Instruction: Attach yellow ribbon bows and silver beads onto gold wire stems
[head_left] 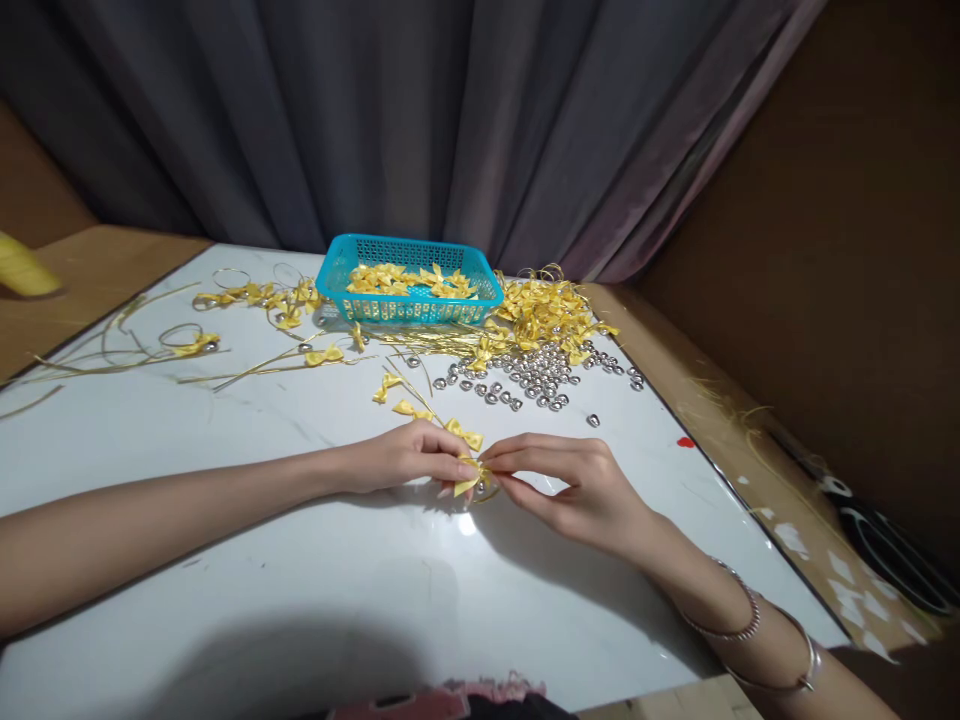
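Note:
My left hand (420,455) pinches a yellow ribbon bow (466,484) between thumb and fingers, above the white table. A small silver bead shows under the bow, along with a loop of gold cord. From the right, my right hand (570,480) brings its fingertips together at the bow's edge, closed on what looks like the gold cord; the exact grip is partly hidden. Just beyond my hands lie loose yellow bows (411,410) and a thin gold cord. Farther back is a spread of silver beads (536,372).
A turquoise basket (327,275) holding yellow bows stands at the back. Beside it is a heap of yellow bows (547,310). Gold cords (120,355) and finished-looking bow loops lie left. Scissors (892,545) rest beyond the right table edge, near white scraps.

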